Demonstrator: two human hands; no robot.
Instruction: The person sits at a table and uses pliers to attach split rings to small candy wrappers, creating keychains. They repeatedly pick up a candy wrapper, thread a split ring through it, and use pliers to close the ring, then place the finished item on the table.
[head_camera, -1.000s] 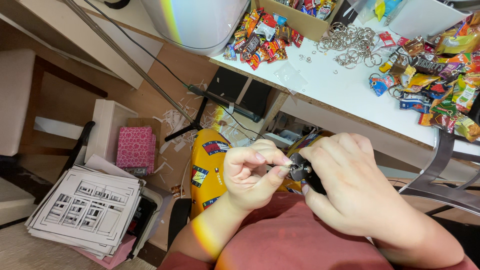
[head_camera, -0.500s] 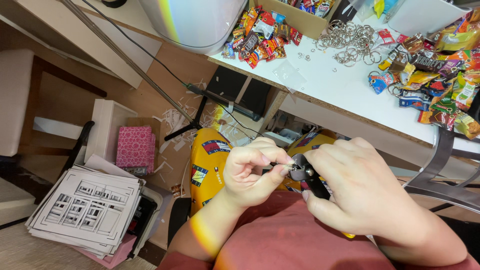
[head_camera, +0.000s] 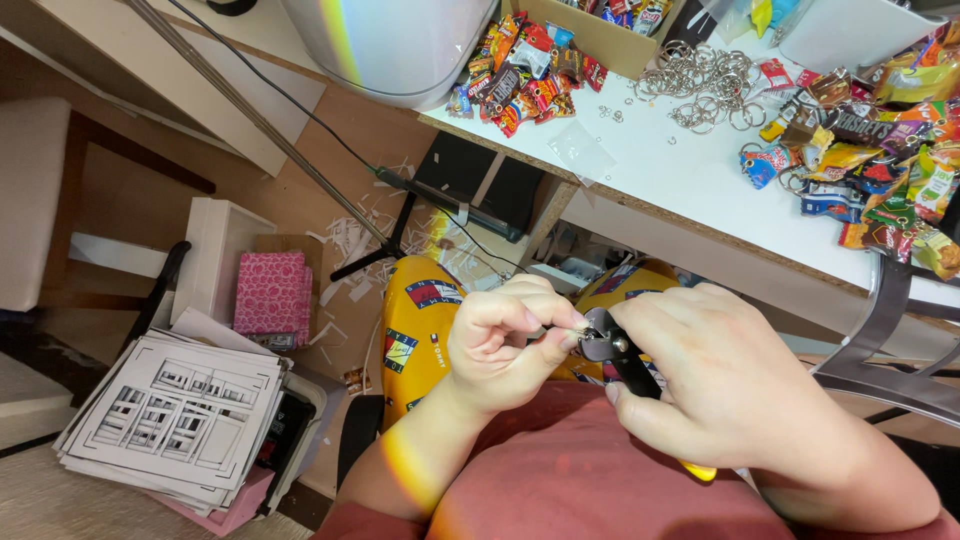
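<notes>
My right hand (head_camera: 735, 385) grips a pair of dark pliers (head_camera: 612, 355) with a yellow handle end showing below the palm. Its jaws point left toward my left hand (head_camera: 505, 340). My left hand is closed with thumb and forefinger pinched right at the plier jaws; whatever small piece they hold is hidden by the fingers. Both hands hover over my lap in red clothing, above yellow slippers (head_camera: 415, 325) on the floor.
A white table (head_camera: 680, 180) at upper right carries a pile of metal key rings (head_camera: 700, 85), colourful miniature snack-packet charms (head_camera: 880, 160), more charms (head_camera: 520, 80) and a cardboard box (head_camera: 590, 35). A stack of printed sheets (head_camera: 175, 420) and a pink box (head_camera: 272, 295) lie at left. A chair frame (head_camera: 885, 350) stands at right.
The hands stayed together over the lap; the pliers shifted slightly and the left fingers kept pinching at the jaws.
</notes>
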